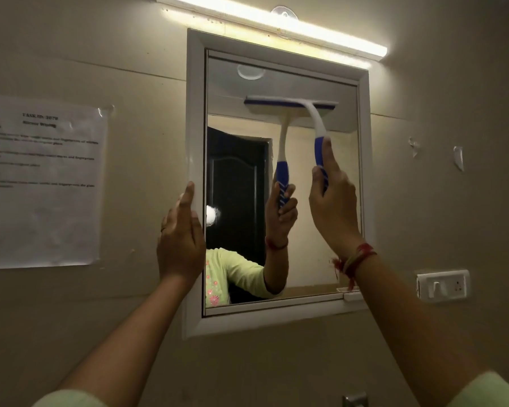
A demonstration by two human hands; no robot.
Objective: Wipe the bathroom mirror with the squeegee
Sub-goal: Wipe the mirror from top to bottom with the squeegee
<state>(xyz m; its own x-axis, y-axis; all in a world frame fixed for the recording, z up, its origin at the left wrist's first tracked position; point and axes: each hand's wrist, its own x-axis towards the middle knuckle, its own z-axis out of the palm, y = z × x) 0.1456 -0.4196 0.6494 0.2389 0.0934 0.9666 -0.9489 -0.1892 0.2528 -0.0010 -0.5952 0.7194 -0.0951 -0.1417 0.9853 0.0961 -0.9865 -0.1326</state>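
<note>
Two hands are up at the bathroom mirror (247,230). Our right hand (332,207) is wrapped around the blue grip of the squeegee (312,113), thumb laid along the handle, and the blade lies level across the glass near the mirror's top edge, closer to its right side. Our left hand (181,242) holds nothing: it lies open and flat against the white mirror frame (195,118) at the left edge, fingers pointing up, apparently bracing the frame.

We judge the squeegee to be light and easy for one hand: a rigid plastic handle with a curved white neck, and a soft rubber edge that flexes under pressure. The ribbed blue section is the right place to grip, low enough to lever the blade flat against the glass. The mirror itself is smooth and breakable, and it looks like a hinged cabinet front, so firm, even pressure suits it better than force, with the left hand steadying the frame. Most of the glass below the blade probably remains to be wiped.
</note>
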